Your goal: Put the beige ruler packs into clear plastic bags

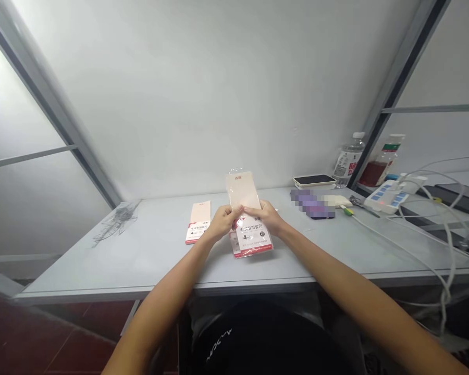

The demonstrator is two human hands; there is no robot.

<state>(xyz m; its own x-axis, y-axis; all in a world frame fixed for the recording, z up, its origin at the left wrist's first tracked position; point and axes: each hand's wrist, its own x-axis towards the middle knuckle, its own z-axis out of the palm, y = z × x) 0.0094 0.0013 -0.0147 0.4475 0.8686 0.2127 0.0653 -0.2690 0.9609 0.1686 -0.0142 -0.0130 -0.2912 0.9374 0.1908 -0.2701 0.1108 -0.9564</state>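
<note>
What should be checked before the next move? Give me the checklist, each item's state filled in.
1. Both hands on the load: the left hand and right hand pinch the clear-wrapped ruler-set packet: ok.
2. Wrapper opened: crinkled plastic at the packet's top hides any opening: cannot tell.
3. Other pink packet lies flat on the white table, apart from both hands: ok.
4. White cable runs well right of the hands: ok.
5. Pixelated item: too blurred to identify: cannot tell.

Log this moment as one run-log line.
Left hand, right hand: hold clear-wrapped peach-and-white packet | nearby: matching packet on pale table
</note>
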